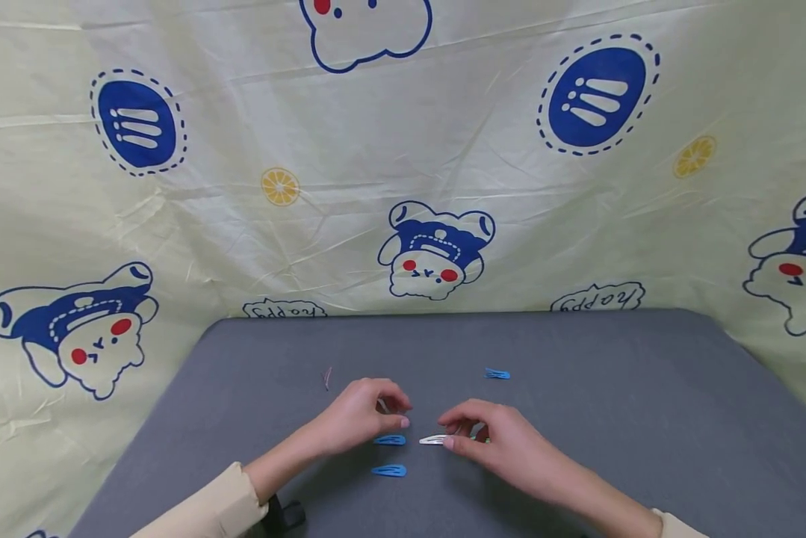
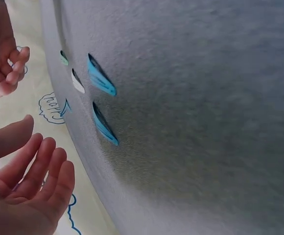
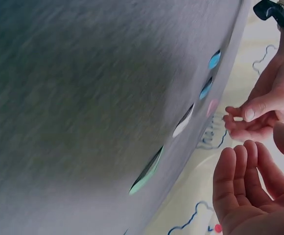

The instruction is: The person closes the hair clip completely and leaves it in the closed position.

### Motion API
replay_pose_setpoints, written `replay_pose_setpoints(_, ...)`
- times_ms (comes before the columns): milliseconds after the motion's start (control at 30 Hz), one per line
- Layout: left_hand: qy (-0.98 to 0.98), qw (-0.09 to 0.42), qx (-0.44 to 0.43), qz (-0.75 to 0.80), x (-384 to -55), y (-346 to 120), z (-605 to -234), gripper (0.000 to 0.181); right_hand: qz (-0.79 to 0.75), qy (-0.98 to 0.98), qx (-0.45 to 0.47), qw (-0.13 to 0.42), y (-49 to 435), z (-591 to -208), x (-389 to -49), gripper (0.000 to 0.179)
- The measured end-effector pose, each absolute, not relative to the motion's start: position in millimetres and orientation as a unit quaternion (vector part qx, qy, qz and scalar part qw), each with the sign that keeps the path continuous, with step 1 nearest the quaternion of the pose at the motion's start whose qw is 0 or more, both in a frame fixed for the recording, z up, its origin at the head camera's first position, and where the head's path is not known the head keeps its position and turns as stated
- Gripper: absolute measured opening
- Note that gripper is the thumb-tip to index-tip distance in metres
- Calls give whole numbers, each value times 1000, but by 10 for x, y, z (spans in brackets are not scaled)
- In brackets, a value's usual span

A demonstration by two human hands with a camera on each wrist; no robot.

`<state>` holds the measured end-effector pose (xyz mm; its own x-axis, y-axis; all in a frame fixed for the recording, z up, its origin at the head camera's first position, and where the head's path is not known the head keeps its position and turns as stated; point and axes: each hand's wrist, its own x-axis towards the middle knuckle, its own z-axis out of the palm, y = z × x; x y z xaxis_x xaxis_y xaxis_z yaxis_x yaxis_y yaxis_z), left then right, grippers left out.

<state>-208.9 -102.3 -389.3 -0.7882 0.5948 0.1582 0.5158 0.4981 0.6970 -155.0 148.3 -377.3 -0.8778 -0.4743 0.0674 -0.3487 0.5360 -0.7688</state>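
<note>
My left hand (image 1: 367, 411) hovers over the table, fingers loosely bent and holding nothing. Just below it lie two blue snap hair clips, the upper blue clip (image 1: 391, 440) and the lower blue clip (image 1: 389, 471). My right hand (image 1: 500, 437) is also in the air with nothing in it, its fingers relaxed. Beside its thumb in the head view is a white hair clip (image 1: 432, 440). A green hair clip (image 3: 147, 172) shows fully in the right wrist view; in the head view the right hand mostly covers it.
Another blue hair clip (image 1: 497, 373) lies farther back on the right of the grey table (image 1: 611, 388). At the back left is a thin pinkish clip (image 1: 327, 378). Behind the table hangs a printed cream cloth (image 1: 349, 246).
</note>
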Motion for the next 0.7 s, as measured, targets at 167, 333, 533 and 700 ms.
replay_pose_setpoints(167,860,60,312,399,-2212,-961,-3902,16,-412,887,-201,56,1629,-3753,-1596,27)
replay_pose_setpoints(333,859,61,310,403,-2339,-888,-3909,16,-398,893,-202,52,1806,-3721,-1671,31)
replay_pose_setpoints(533,858,102,307,399,-2469,-756,-3925,19,-391,893,-221,36,1988,-3728,-1760,27)
replay_pose_setpoints(700,862,118,302,389,-2580,-612,-3915,20,-379,901,-208,27,2099,-3749,-1830,27)
